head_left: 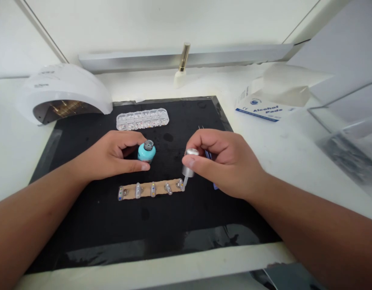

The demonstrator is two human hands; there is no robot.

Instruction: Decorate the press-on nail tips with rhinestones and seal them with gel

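Between thumb and fingers, my left hand [122, 155] grips an uncapped turquoise nail polish bottle [146, 152] just above the black mat. My right hand [219, 161] pinches the silver brush cap [188, 164], its brush pointing down. The brush tip meets, or hangs very close to, the rightmost decorated nail tip [180, 184]. Several such nail tips, with small coloured stones, stand in a row along a tan strip [146, 191]. Blue-handled tweezers [208, 154] lie partly hidden beneath my right hand.
A clear compartment case [142, 119] of small stones lies on the black mat [113, 229]. A white nail lamp [67, 94] stands at the back left. Behind are a gold-capped bottle [182, 66] and an alcohol pads box [270, 98]; a clear bin [352, 137] is at the right.
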